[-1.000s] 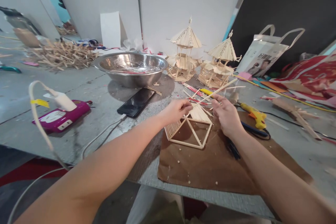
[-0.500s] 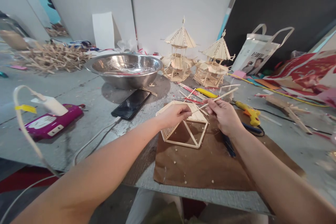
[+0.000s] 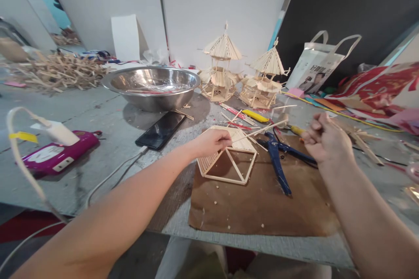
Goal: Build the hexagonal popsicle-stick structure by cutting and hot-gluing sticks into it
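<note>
My left hand (image 3: 218, 141) pinches a thin wooden stick (image 3: 258, 132) over a small frame of glued sticks (image 3: 225, 178), partly covered with slats. The stick points up to the right, beyond my fingers. My right hand (image 3: 329, 139) is raised over the right side of the brown mat (image 3: 245, 213), fingers curled in; whether they hold anything is hidden. Behind it shows the yellow tip of a glue gun (image 3: 297, 130), mostly covered by the hand. A blue-handled plier-like tool (image 3: 278, 168) lies on the mat between my hands.
Two stick-built pagoda models (image 3: 221, 52) stand behind the mat. A steel bowl (image 3: 152, 100), a phone (image 3: 162, 130) and a purple power strip (image 3: 65, 154) are to the left. A yellow cutter (image 3: 255, 116) lies near loose sticks; a paper bag (image 3: 314, 67) stands back right.
My right hand has let go of the stick and moved right, in front of the glue gun. The blue tool is now uncovered. My left hand keeps the stick over the frame.
</note>
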Action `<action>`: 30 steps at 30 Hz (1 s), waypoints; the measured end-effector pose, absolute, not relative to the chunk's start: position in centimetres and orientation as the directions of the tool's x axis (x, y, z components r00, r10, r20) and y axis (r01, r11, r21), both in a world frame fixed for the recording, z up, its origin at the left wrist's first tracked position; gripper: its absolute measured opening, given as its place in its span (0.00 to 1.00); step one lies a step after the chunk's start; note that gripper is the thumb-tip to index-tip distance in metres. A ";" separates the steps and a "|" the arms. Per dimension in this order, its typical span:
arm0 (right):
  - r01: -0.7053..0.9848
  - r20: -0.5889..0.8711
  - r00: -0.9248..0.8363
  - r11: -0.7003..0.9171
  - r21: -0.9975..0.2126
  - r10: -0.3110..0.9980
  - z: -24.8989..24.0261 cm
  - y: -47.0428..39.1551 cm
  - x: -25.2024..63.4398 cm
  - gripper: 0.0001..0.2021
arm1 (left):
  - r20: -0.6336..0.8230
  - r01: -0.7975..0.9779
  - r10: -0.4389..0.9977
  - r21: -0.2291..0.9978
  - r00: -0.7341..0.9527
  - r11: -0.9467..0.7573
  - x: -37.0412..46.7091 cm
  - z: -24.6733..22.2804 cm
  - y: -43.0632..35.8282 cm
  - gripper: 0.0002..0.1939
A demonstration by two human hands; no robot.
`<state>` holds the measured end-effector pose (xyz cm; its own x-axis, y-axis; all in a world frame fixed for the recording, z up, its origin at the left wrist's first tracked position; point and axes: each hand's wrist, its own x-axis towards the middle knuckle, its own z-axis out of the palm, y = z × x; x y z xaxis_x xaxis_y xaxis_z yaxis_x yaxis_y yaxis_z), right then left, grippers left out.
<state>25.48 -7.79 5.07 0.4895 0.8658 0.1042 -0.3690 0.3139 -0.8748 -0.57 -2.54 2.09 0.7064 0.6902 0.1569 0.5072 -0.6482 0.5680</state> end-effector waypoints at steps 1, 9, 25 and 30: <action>-0.373 0.102 0.494 0.317 -0.872 0.863 5.1 -8.1 26.0 0.08 | 0.154 0.512 0.701 0.578 0.696 -0.636 -0.6 2.2 -2.5 0.09; -0.375 0.097 0.407 0.263 -0.889 0.908 3.7 -9.1 27.6 0.17 | 0.258 0.570 0.807 0.596 0.531 -0.566 -0.6 2.5 -2.2 0.09; -0.309 0.179 0.027 0.179 -0.934 0.983 7.4 -9.5 20.4 0.22 | 0.352 0.366 0.730 0.689 0.585 -0.625 3.9 4.1 -4.1 0.17; -0.269 0.227 0.005 0.220 -0.938 0.974 8.2 -9.1 18.9 0.22 | 0.313 0.220 0.547 0.677 0.777 -0.702 7.4 3.9 -6.4 0.06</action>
